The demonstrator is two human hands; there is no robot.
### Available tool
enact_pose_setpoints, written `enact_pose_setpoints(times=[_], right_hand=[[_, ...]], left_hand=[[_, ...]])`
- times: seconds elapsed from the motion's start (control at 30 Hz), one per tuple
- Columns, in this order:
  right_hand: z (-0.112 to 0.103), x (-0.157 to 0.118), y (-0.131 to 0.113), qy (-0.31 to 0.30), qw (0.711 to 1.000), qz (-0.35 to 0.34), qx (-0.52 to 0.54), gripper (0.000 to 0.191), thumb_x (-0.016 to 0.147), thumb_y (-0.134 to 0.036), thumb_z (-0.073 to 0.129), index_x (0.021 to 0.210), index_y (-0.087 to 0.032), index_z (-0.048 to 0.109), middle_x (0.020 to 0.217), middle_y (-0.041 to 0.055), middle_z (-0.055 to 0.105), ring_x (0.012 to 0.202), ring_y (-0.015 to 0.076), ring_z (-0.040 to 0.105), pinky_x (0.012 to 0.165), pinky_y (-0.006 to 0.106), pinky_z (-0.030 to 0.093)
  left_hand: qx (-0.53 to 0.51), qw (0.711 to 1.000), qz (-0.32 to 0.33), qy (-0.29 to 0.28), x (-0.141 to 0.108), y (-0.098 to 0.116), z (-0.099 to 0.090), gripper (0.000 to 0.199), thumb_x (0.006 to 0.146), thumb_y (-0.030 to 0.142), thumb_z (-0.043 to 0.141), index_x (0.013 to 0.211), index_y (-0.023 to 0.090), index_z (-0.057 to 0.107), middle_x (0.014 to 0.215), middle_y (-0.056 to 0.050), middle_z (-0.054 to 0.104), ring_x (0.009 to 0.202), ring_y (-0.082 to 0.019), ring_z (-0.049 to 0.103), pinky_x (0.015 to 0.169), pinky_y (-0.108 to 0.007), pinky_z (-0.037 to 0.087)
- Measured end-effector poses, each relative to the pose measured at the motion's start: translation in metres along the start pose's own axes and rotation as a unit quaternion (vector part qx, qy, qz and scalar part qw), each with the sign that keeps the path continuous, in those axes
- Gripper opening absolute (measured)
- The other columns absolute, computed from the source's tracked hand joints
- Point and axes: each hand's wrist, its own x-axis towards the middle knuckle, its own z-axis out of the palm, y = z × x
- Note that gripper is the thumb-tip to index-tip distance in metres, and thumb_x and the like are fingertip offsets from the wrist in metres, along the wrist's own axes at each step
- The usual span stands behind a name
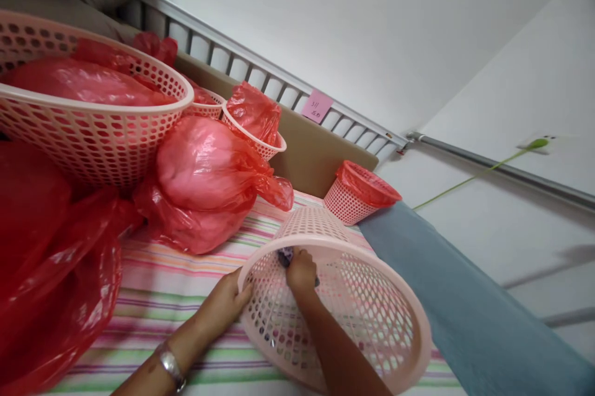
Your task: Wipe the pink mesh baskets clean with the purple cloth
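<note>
A pale pink perforated plastic basket (409, 321) lies tipped on its side on a striped sheet, its mouth facing me. My left hand (232, 297) grips the left of its rim, thumb inside and the other fingers behind the wall. Reaching deep into the basket, my right hand (301, 269) is closed around a dark patterned cloth (285, 255). A bit of dark material also shows beneath that hand; the rest of the cloth is hidden by the fingers.
Filled red plastic bags (204, 179) and a large pink basket (93, 111) crowd the left. A small red-lined basket (356, 204) stands at the back, beside a blue-grey covering (418, 266). Behind runs a bed rail (260, 67) with a pink note (317, 105).
</note>
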Motion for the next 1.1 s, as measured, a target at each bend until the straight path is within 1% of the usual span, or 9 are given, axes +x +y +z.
enact_pose_setpoints(times=[0.1, 0.2, 0.43, 0.53, 0.63, 0.73, 0.83, 0.93, 1.1], right_hand=[[0.014, 0.022, 0.007, -0.006, 1.000, 0.006, -0.018, 0.032, 0.083, -0.009, 0.039, 0.110, -0.015, 0.056, 0.099, 0.0139, 0.058, 0.096, 0.0253, 0.055, 0.074, 0.032, 0.038], [0.019, 0.028, 0.010, 0.004, 1.000, 0.003, -0.007, 0.034, 0.084, -0.008, 0.036, 0.112, -0.016, 0.054, 0.100, 0.0130, 0.058, 0.097, 0.0246, 0.055, 0.074, 0.032, 0.039], [0.008, 0.015, 0.008, -0.028, 0.999, 0.010, 0.025, 0.037, 0.080, -0.009, 0.041, 0.115, -0.015, 0.053, 0.102, 0.0117, 0.060, 0.094, 0.0238, 0.057, 0.072, 0.030, 0.040], [-0.002, -0.018, -0.002, -0.021, 0.998, 0.008, 0.056, 0.047, 0.079, -0.009, 0.042, 0.125, -0.014, 0.046, 0.102, 0.0127, 0.060, 0.092, 0.0248, 0.057, 0.074, 0.032, 0.041], [-0.010, -0.074, -0.013, -0.014, 0.994, -0.028, 0.107, 0.049, 0.077, -0.005, 0.040, 0.126, -0.010, 0.046, 0.102, 0.0141, 0.060, 0.094, 0.0248, 0.057, 0.080, 0.032, 0.041], [-0.014, -0.134, -0.022, -0.003, 0.985, -0.095, 0.145, 0.049, 0.075, -0.004, 0.042, 0.121, -0.016, 0.051, 0.108, 0.0132, 0.059, 0.101, 0.0250, 0.055, 0.087, 0.033, 0.039], [-0.021, -0.166, -0.029, 0.007, 0.976, -0.142, 0.163, 0.050, 0.071, -0.006, 0.047, 0.119, -0.022, 0.053, 0.112, 0.0111, 0.058, 0.103, 0.0266, 0.054, 0.089, 0.037, 0.039], [-0.030, -0.155, -0.034, 0.003, 0.975, -0.143, 0.168, 0.045, 0.073, -0.007, 0.046, 0.115, -0.022, 0.055, 0.105, 0.0100, 0.060, 0.096, 0.0254, 0.055, 0.084, 0.036, 0.040], [-0.027, -0.074, -0.032, -0.003, 0.994, -0.062, 0.088, 0.043, 0.079, -0.005, 0.038, 0.117, -0.018, 0.054, 0.093, 0.0108, 0.061, 0.087, 0.0234, 0.057, 0.074, 0.031, 0.040]], left_hand=[[0.009, 1.000, 0.002, -0.007, 0.002, 0.004, -0.004, 0.037, 0.080, 0.019, 0.046, 0.113, 0.014, 0.063, 0.106, -0.008, 0.069, 0.091, -0.021, 0.063, 0.085, -0.029, 0.047], [-0.001, 1.000, -0.016, 0.013, 0.003, 0.000, -0.003, 0.035, 0.080, 0.021, 0.047, 0.109, 0.013, 0.065, 0.102, -0.009, 0.070, 0.086, -0.021, 0.064, 0.082, -0.029, 0.048], [-0.038, 0.993, -0.110, 0.014, -0.009, -0.023, 0.026, 0.035, 0.079, 0.036, 0.052, 0.093, 0.009, 0.069, 0.090, -0.011, 0.073, 0.084, -0.026, 0.066, 0.074, -0.031, 0.051], [-0.037, 0.993, -0.107, 0.035, -0.011, -0.025, 0.030, 0.039, 0.080, 0.038, 0.049, 0.091, 0.006, 0.069, 0.086, -0.012, 0.073, 0.080, -0.027, 0.066, 0.071, -0.032, 0.050], [-0.037, 0.994, -0.095, 0.049, -0.008, -0.025, 0.026, 0.039, 0.081, 0.038, 0.048, 0.089, 0.006, 0.070, 0.082, -0.012, 0.073, 0.078, -0.026, 0.066, 0.069, -0.031, 0.050], [-0.023, 0.995, -0.078, 0.064, -0.006, -0.024, 0.019, 0.036, 0.080, 0.035, 0.048, 0.086, 0.007, 0.070, 0.079, -0.011, 0.073, 0.077, -0.025, 0.065, 0.069, -0.030, 0.049], [-0.002, 0.995, -0.069, 0.073, -0.007, -0.019, 0.010, 0.033, 0.079, 0.033, 0.049, 0.084, 0.007, 0.069, 0.080, -0.011, 0.072, 0.076, -0.025, 0.065, 0.068, -0.029, 0.048], [0.002, 0.995, -0.062, 0.078, -0.011, -0.010, 0.001, 0.032, 0.081, 0.032, 0.047, 0.086, 0.009, 0.069, 0.083, -0.010, 0.072, 0.078, -0.024, 0.065, 0.069, -0.028, 0.048], [0.002, 0.998, -0.048, 0.051, -0.014, 0.004, -0.009, 0.030, 0.080, 0.026, 0.046, 0.091, 0.010, 0.069, 0.085, -0.008, 0.072, 0.081, -0.023, 0.065, 0.071, -0.027, 0.048]])
